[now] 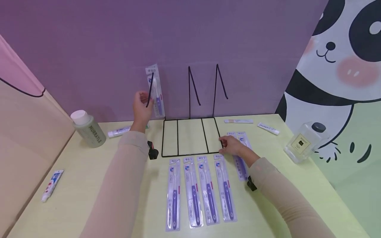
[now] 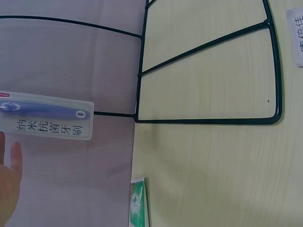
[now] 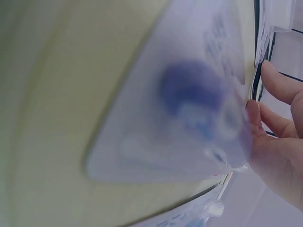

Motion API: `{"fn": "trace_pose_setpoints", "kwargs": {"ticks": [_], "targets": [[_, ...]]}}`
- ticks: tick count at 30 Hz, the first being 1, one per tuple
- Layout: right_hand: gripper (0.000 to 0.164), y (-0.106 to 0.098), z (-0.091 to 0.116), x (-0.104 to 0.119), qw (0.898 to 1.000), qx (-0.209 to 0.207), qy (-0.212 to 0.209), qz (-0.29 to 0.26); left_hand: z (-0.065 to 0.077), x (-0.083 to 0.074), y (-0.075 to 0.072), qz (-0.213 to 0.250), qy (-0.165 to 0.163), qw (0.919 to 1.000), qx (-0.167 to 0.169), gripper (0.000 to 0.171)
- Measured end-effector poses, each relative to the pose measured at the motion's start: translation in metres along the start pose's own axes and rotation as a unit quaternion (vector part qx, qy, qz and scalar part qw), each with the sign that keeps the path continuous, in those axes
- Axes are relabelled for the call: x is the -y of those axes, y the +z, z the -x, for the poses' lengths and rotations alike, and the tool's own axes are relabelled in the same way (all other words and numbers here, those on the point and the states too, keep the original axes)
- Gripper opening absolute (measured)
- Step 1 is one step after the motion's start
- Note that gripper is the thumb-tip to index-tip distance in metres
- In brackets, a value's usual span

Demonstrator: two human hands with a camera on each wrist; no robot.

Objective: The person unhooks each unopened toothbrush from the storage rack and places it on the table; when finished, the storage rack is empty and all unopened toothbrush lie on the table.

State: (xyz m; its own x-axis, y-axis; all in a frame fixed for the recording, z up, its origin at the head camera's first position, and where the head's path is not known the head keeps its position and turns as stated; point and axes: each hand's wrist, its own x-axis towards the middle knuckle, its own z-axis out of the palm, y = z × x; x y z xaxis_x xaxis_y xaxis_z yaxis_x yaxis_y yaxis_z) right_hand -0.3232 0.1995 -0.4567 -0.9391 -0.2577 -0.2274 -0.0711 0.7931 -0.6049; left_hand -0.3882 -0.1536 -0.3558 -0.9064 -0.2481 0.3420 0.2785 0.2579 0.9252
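A black wire display rack (image 1: 190, 154) stands on the table with upright hooks at its back. On the left hook is a packaged purple toothbrush (image 1: 157, 99), upright against the purple backdrop. My left hand (image 1: 142, 107) holds this pack at its left edge; some fingers lie outside the left wrist view. My right hand (image 1: 233, 146) pinches the rack's front right corner between thumb and fingers. Several more packaged toothbrushes (image 1: 194, 195) lie in a row before the rack. Two others (image 1: 241, 165) lie beneath the right wrist, partly hidden by it.
At the left stand a grey-green bottle (image 1: 96, 133) and toothpaste tubes (image 1: 53, 185), (image 1: 119, 131) lie near it. A clear bottle with a black cap (image 1: 303, 143) stands at the right. A small tube (image 1: 268, 128) and a slim pack (image 1: 238, 121) lie at the back right.
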Motion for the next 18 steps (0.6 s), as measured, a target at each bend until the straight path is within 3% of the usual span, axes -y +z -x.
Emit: {"fn": "trace_pose_setpoints", "kwargs": {"ticks": [18], "targets": [[0.06, -0.002, 0.0, -0.001, 1.0, -0.006, 0.007, -0.001, 0.002, -0.003, 0.013, 0.0, 0.006, 1.0, -0.008, 0.025]]}}
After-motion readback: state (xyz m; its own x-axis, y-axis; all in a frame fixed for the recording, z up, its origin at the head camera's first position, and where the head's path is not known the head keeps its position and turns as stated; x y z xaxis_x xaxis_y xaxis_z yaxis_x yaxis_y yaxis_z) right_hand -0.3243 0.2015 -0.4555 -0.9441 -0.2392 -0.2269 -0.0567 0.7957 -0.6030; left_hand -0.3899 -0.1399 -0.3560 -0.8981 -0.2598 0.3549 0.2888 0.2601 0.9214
